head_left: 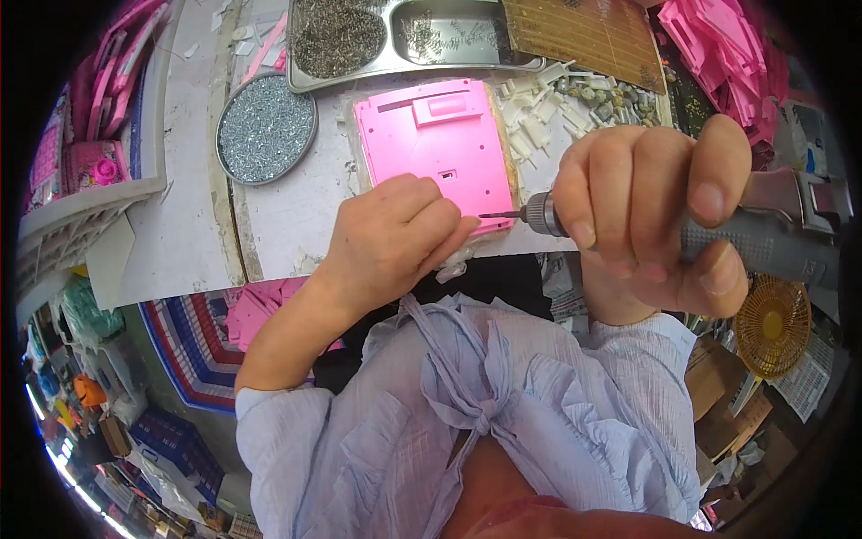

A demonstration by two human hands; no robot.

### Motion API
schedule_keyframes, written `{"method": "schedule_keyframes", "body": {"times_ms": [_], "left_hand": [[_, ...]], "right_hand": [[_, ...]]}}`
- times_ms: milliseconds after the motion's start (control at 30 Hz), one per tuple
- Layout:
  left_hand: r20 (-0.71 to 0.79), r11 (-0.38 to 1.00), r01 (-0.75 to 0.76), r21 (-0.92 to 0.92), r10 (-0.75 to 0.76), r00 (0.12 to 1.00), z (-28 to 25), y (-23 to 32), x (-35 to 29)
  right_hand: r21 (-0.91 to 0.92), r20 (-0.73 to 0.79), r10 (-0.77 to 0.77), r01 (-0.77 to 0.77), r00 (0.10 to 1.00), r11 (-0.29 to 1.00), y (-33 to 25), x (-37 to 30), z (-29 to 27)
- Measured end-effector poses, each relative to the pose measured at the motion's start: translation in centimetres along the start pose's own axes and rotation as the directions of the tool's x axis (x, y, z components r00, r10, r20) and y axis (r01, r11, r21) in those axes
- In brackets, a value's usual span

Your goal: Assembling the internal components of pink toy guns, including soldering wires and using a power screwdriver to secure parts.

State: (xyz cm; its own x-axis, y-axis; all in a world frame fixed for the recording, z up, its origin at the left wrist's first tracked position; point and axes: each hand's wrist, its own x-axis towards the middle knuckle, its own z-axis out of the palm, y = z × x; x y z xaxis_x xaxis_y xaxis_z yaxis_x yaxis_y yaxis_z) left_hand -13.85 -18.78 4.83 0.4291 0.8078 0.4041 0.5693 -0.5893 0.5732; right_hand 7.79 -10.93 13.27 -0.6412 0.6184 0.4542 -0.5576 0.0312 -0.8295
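Note:
A pink plastic casing (422,144) lies on the table in front of me, with small holes and a raised rectangular part near its far edge. My left hand (391,229) rests over its near left part, fingers curled and pressed together; what they may pinch is hidden. My right hand (651,202) grips a grey electric screwdriver (754,242) held sideways. Its thin bit (501,215) points left, and the tip is close to my left fingertips, above the casing's near edge.
A round dish of silvery screws (267,128) stands left of the casing. Beyond it sits a metal tray (395,67) with dark small screws or springs. White plastic parts (539,112) and a cardboard piece (588,40) lie right. Pink parts (718,54) pile far right; a yellow fan (772,325) stands lower right.

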Motion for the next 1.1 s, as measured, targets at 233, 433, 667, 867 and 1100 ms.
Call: {"method": "schedule_keyframes", "body": {"times_ms": [233, 433, 667, 867, 1100], "left_hand": [[-0.114, 0.991, 0.073, -0.11, -0.086, 0.99, 1.2, 0.7, 0.0], [-0.081, 0.978, 0.118, -0.17, -0.133, 0.988, 1.1, 1.1, 0.0], [-0.008, 0.997, 0.077, 0.005, -0.077, 0.997, 0.6, 1.5, 0.6], [0.064, 0.992, 0.032, -0.126, -0.024, 0.998, 1.0, 1.7, 0.6], [-0.105, 0.998, 0.058, -0.003, -0.058, 0.993, 2.5, -1.6, 0.2]], "right_hand": [[-0.032, -0.077, -0.012, 0.009, 0.997, 0.999, 1.0, -0.7, 0.8], [-0.032, -0.078, 0.017, -0.019, 0.997, 0.999, 1.6, -0.7, 1.1], [-0.09, -0.231, 0.102, -0.125, 0.968, 0.988, 1.4, -1.7, 2.1], [-0.099, -0.32, 0.124, -0.163, 0.939, 0.982, 0.5, -2.7, 2.4], [-0.186, -0.388, 0.077, -0.16, 0.918, 0.969, 2.6, -6.5, 1.0]]}}
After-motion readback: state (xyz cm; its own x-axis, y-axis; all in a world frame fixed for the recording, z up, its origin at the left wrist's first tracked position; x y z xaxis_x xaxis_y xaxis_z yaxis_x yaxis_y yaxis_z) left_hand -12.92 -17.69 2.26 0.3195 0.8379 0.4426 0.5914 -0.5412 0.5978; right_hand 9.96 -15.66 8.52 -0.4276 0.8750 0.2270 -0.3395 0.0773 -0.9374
